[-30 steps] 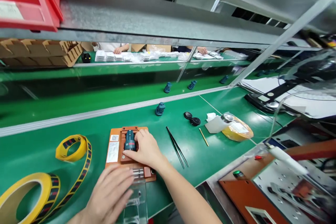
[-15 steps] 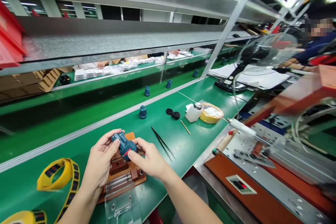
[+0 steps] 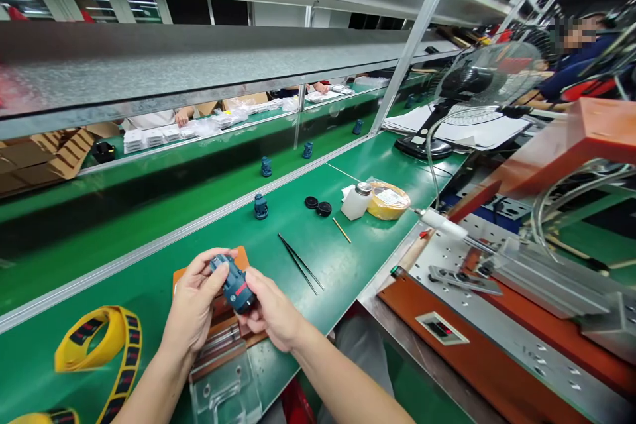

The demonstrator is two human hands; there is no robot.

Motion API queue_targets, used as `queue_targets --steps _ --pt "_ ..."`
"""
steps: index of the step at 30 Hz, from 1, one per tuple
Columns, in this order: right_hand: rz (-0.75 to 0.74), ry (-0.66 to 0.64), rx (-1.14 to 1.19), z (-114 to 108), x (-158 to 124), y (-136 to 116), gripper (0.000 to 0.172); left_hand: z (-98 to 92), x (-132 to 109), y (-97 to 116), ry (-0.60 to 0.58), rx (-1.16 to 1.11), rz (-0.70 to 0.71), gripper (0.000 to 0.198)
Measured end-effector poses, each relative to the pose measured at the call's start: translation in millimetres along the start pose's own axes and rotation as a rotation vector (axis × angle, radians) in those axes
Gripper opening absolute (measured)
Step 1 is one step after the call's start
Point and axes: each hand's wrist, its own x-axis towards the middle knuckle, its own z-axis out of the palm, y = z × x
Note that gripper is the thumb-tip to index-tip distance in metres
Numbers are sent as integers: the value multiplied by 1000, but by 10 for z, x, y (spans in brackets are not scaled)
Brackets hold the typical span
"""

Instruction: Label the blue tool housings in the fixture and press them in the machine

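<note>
Between both hands is a small dark-blue plastic housing (image 3: 235, 288) with a red label on its side. My left hand (image 3: 195, 295) pinches its upper left end with thumb and fingers. Wrapped round the lower right end is my right hand (image 3: 275, 310), its thumb beside the red label. Directly beneath lies an orange-brown fixture (image 3: 241, 256) with a clear plastic plate (image 3: 226, 377) at its front, partly hidden by the hands. Black tweezers (image 3: 299, 264) rest on the green bench right of the hands.
A similar blue housing (image 3: 261, 207) stands on the bench; several more are on the green belt (image 3: 199, 202). A yellow label roll (image 3: 94, 344) lies left. Beyond are black discs (image 3: 323, 209), a white bottle (image 3: 356, 201), yellow tape (image 3: 388, 199) and a fan (image 3: 467, 83). A press machine (image 3: 497, 318) borders the right.
The housing has been turned a little, so its red label faces me differently. My right hand has shifted lower around its end, fingers curling underneath. The whole view has moved slightly right.
</note>
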Motion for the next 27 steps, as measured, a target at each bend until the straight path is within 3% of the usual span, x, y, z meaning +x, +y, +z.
queue_targets --steps 3,5,9,14,17,20,22,27 --pt "114 -124 54 49 -43 24 57 8 11 -28 19 105 49 34" --pt "125 -128 -2 49 -72 50 60 17 -3 -41 42 152 52 31" --pt "72 -81 -242 12 -108 91 56 30 -53 -31 119 303 83 26" --pt "-32 -43 -406 19 -97 121 48 38 -84 2 192 710 259 21" --pt "-122 -20 -532 30 -88 110 39 54 -110 6 220 812 355 17" --pt "-190 33 -613 33 -105 65 30 58 -129 6 222 804 389 15" --pt "-158 22 -582 30 -131 34 29 50 -121 8 200 747 362 17" --pt "-44 -106 -283 -3 -222 27 59 31 -75 8 179 511 239 24"
